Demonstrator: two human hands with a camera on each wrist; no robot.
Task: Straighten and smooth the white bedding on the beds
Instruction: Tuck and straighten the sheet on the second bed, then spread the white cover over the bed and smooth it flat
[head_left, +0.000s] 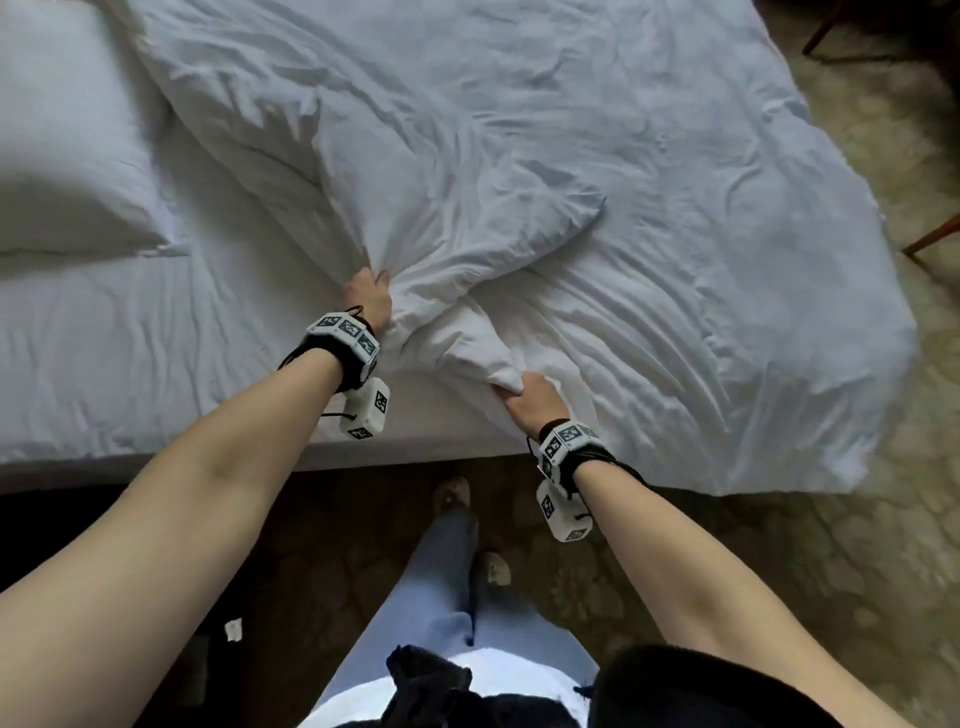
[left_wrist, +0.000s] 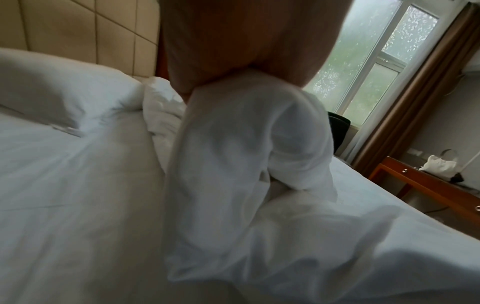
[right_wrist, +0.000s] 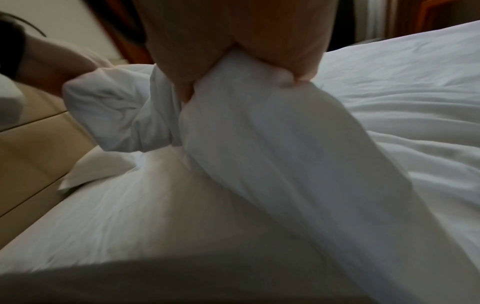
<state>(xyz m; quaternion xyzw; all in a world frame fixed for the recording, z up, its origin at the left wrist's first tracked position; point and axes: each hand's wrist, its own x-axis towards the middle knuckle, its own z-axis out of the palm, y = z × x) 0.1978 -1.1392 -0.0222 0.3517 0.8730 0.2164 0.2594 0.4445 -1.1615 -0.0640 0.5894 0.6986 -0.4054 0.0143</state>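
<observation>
A rumpled white duvet (head_left: 545, 156) lies across the bed, folded back on itself near the middle. My left hand (head_left: 370, 297) grips a bunched fold of it at the bed's near side. My right hand (head_left: 531, 402) grips another bunched corner lower and to the right, close to the mattress edge. In the left wrist view the duvet (left_wrist: 246, 154) hangs gathered from the left hand (left_wrist: 233, 51). The right wrist view shows the right hand (right_wrist: 233, 41) clenched around a thick twist of the duvet (right_wrist: 272, 133). A white sheet (head_left: 104, 353) covers the mattress to the left.
A white pillow (head_left: 62, 171) lies at the bed's left end, against a beige padded headboard (left_wrist: 78, 26). The duvet drapes over the bed's right end onto patterned floor (head_left: 883, 519). A wooden desk (left_wrist: 428, 185) stands by the window (left_wrist: 376, 61). My legs stand against the bed's near edge.
</observation>
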